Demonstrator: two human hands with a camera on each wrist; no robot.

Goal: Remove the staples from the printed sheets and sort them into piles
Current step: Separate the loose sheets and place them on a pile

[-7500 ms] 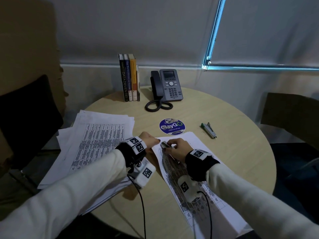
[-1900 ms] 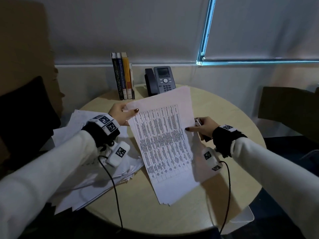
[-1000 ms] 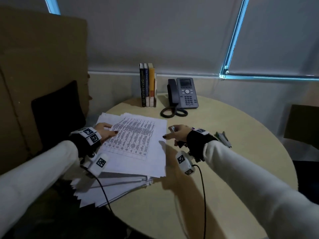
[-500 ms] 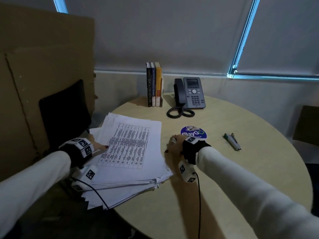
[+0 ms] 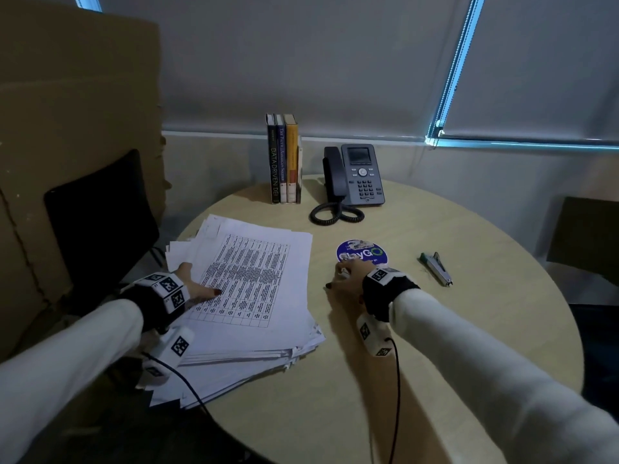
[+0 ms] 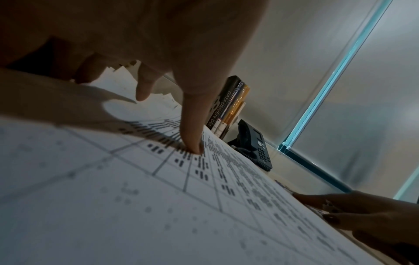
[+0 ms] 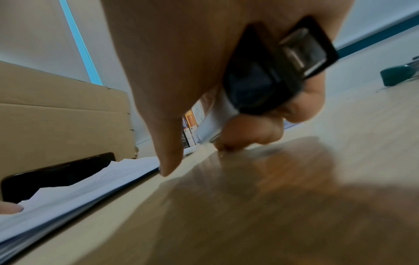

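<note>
Left hand (image 5: pixel 197 285) lay flat on the pile (image 5: pixel 254 296); right hand (image 5: pixel 345 279) gripped the remover (image 7: pixel 267 77) on bare table (image 5: pixel 435 329); one sheet appeared sorted, others probably remained

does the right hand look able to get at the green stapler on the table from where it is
Probably yes. The green stapler lies on bare table beside the right hand, nothing between them. But that hand already holds a staple remover, so gripping would be awkward.

Dim room, cold blue window-edge glow (wide-angle bending); wrist views blur close up.
</note>
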